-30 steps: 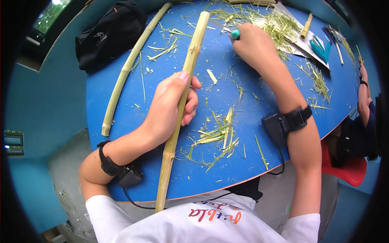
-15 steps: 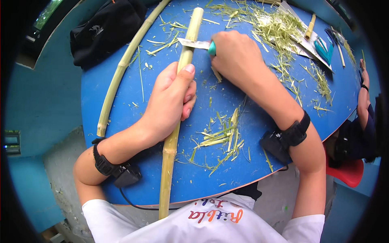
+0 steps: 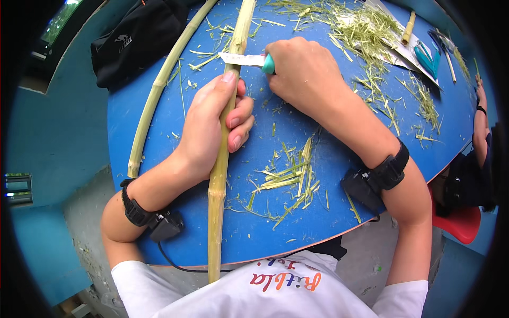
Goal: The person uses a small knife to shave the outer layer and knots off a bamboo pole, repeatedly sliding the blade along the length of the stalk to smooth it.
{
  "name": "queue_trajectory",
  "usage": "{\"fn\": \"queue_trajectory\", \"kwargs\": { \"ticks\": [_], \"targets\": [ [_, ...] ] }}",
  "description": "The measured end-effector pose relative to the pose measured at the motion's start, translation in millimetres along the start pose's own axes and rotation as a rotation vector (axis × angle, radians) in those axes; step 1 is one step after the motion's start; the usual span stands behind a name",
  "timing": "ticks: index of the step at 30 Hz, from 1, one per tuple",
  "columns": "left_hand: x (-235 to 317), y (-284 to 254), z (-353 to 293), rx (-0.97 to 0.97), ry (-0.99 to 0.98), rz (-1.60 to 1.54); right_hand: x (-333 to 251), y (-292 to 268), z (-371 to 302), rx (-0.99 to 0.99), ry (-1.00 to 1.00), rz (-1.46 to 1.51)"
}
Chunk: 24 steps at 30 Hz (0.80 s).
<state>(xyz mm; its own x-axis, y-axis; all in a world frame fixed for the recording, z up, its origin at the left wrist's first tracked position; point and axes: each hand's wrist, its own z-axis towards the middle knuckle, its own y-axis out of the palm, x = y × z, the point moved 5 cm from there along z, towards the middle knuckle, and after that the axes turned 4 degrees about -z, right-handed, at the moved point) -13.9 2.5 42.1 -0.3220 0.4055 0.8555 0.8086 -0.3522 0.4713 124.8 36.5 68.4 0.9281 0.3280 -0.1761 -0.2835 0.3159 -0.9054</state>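
My left hand (image 3: 216, 122) is wrapped round a long bamboo pole (image 3: 217, 199), its thumb lying along the top. The pole slants from my shirt front up past the far edge of the picture, with a joint below my hand. In my right hand (image 3: 305, 71) is a knife (image 3: 243, 59) with a teal handle. Its pale blade lies across the pole just beyond my left thumb. Cut strips of bamboo (image 3: 289, 177) lie on the blue table (image 3: 275, 233) to the right of the pole.
A second bamboo pole (image 3: 159, 85) lies at the left, near a black cloth bag (image 3: 138, 45). Far right hold a heap of shavings (image 3: 366, 32), a short bamboo piece (image 3: 408, 29) and a teal-handled tool (image 3: 426, 59). Another person's arm (image 3: 480, 114) shows at the right edge, beside a red chair (image 3: 458, 220).
The pole has shifted farther away and slightly left, its far end now reaching the picture's top. The knife and right hand have moved a little left. My left fingers have changed position around the pole.
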Motion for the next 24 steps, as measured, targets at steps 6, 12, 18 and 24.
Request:
{"fn": "queue_trajectory", "kwargs": {
  "ticks": [6, 12, 18, 24],
  "targets": [
    [-5.4, 6.5, -5.3, 0.029, -0.002, 0.086, 3.9, 5.7, 7.1, -0.039, 0.051, -0.036],
    [-1.6, 6.8, -10.8, -0.026, 0.016, 0.157, 54.0, -5.0, 26.9, 0.217, 0.18, -0.123],
    [1.3, -0.4, -2.9, -0.018, 0.033, -0.098, 12.6, -1.8, 7.9, 0.0, 0.058, -0.017],
    [-4.4, 9.6, -5.9, 0.056, 0.052, -0.083, -2.5, -5.3, -4.0, -0.038, 0.011, 0.012]
  ]
}}
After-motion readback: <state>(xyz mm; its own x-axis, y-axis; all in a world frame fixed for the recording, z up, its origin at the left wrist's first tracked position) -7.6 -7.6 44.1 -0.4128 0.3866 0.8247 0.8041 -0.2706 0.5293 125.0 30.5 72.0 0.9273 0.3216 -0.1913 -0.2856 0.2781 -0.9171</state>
